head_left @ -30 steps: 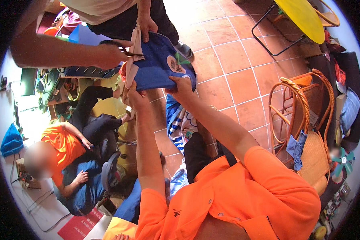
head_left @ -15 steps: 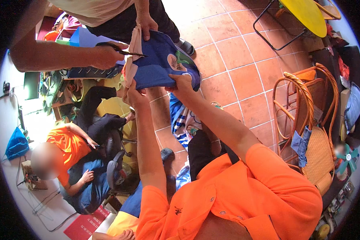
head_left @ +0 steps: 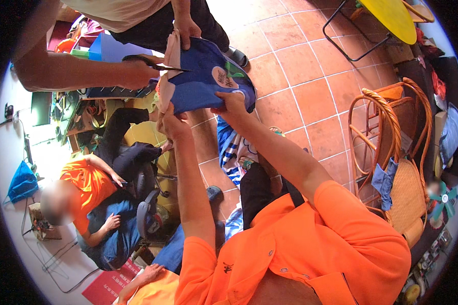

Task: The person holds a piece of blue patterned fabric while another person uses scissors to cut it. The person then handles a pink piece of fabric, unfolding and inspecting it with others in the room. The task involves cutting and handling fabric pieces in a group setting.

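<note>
My left hand grips the lower left edge of a blue cloth piece with a pale lining and a round printed patch. My right hand pinches its lower right edge, so the cloth is held stretched out in front of me. Another person stands across from me and holds the top of the cloth with one hand. That person's other hand holds black scissors, with the blades lying over the cloth's left edge.
A person in an orange shirt sits on the floor at the left, beside an office chair base. A striped cloth lies below my arms. On the red tile floor, a rattan chair stands right and a yellow table top right.
Both my hands keep their hold on the blue cloth. The scissors' blades have moved slightly further right over the cloth, and the whole view has shifted a little.
</note>
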### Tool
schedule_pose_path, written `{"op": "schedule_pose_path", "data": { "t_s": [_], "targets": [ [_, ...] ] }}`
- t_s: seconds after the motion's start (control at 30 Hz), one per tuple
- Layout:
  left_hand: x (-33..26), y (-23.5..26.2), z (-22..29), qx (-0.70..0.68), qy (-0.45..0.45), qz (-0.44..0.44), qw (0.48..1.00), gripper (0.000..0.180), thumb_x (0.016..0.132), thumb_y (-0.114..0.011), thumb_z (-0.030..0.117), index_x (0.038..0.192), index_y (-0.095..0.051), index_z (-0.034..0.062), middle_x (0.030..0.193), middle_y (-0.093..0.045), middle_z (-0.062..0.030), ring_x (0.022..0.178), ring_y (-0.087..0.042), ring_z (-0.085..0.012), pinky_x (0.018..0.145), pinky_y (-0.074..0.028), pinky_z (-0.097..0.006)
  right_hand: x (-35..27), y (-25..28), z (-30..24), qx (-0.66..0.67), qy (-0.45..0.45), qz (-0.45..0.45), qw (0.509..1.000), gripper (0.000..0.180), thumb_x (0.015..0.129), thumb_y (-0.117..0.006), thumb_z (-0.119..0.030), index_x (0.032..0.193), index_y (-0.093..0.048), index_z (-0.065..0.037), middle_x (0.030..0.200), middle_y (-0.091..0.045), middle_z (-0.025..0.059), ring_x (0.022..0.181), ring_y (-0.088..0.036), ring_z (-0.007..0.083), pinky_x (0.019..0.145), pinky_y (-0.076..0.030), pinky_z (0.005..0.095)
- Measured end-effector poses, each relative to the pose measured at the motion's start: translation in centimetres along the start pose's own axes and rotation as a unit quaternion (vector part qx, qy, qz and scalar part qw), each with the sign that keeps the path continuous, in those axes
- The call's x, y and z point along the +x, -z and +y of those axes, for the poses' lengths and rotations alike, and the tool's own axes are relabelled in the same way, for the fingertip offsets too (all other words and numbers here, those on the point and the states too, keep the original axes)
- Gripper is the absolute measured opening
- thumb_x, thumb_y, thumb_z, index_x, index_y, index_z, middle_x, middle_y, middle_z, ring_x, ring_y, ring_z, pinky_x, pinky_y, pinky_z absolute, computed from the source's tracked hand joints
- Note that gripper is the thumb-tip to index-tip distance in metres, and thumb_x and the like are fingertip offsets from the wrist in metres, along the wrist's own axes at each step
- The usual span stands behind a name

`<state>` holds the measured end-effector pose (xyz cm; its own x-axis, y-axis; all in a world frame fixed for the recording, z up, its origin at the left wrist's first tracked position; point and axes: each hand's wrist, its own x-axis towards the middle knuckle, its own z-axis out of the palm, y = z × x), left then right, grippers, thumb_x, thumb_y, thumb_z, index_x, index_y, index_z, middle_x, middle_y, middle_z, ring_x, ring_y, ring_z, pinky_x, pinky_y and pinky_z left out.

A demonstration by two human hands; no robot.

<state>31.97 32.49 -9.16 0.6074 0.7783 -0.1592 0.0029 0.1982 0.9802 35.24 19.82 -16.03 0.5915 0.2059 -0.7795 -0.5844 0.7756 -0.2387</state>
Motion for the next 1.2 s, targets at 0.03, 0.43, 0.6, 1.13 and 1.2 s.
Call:
{"op": "schedule_pose_path", "data": {
  "t_s": [0.03, 0.43, 0.6, 1.13, 1.2],
  "targets": [
    [0.3, 0.5, 0.1, -0.006, 0.001, -0.011, 1.0, 0.01, 0.081, -0.062, 0.01, 0.079, -0.062, 0.001, 0.064, -0.055, -0.0032, 0.043, -0.043, -0.01, 0.036, -0.031, -0.021, -0.2, -0.4, 0.4, 0.004, 0.004, 0.017, 1.0, 0.022, 0.08, -0.063, -0.005, 0.094, -0.047, 0.002, 0.079, -0.059, 0.0147, 0.061, -0.061, 0.0283, 0.043, -0.051, 0.0385],
    [-0.7, 0.8, 1.1, 0.017, 0.0, 0.0, 1.0, 0.009, 0.081, -0.061, 0.008, 0.081, -0.061, -0.0002, 0.064, -0.055, -0.0045, 0.041, -0.042, -0.0109, 0.039, -0.032, -0.023, -1.0, 0.1, 0.9, 0.003, 0.015, -0.02, 1.0, 0.028, 0.078, -0.064, -0.009, 0.096, -0.045, 0.001, 0.076, -0.057, 0.0159, 0.057, -0.058, 0.0314, 0.042, -0.052, 0.0413],
    [0.3, 3.0, 1.2, 0.046, -0.04, 0.003, 0.998, 0.008, 0.081, -0.062, 0.008, 0.083, -0.063, 0.0002, 0.062, -0.056, -0.0039, 0.039, -0.043, -0.0101, 0.037, -0.031, -0.023, -0.2, 0.0, 2.7, 0.007, -0.014, -0.033, 0.999, 0.021, 0.078, -0.063, -0.005, 0.091, -0.048, 0.002, 0.078, -0.06, 0.016, 0.056, -0.061, 0.0309, 0.044, -0.053, 0.0404],
    [-0.7, 4.1, 0.6, -0.036, 0.037, 0.045, 0.998, 0.007, 0.079, -0.064, 0.007, 0.083, -0.063, 0.0011, 0.061, -0.056, -0.0035, 0.038, -0.04, -0.0106, 0.037, -0.032, -0.022, -2.6, -0.2, 2.6, 0.026, -0.021, 0.005, 0.999, 0.021, 0.078, -0.064, -0.005, 0.09, -0.048, 0.003, 0.077, -0.06, 0.0173, 0.058, -0.061, 0.0323, 0.047, -0.053, 0.0422],
    [-0.7, 4.6, 0.4, -0.028, 0.053, 0.056, 0.997, 0.009, 0.08, -0.064, 0.009, 0.085, -0.062, 0.0015, 0.061, -0.056, -0.0031, 0.038, -0.04, -0.0103, 0.038, -0.032, -0.021, -1.4, 0.8, 3.4, -0.008, -0.023, -0.008, 1.0, 0.021, 0.078, -0.064, -0.005, 0.091, -0.048, 0.002, 0.079, -0.06, 0.0171, 0.059, -0.061, 0.0323, 0.047, -0.053, 0.042]
  ]
}}
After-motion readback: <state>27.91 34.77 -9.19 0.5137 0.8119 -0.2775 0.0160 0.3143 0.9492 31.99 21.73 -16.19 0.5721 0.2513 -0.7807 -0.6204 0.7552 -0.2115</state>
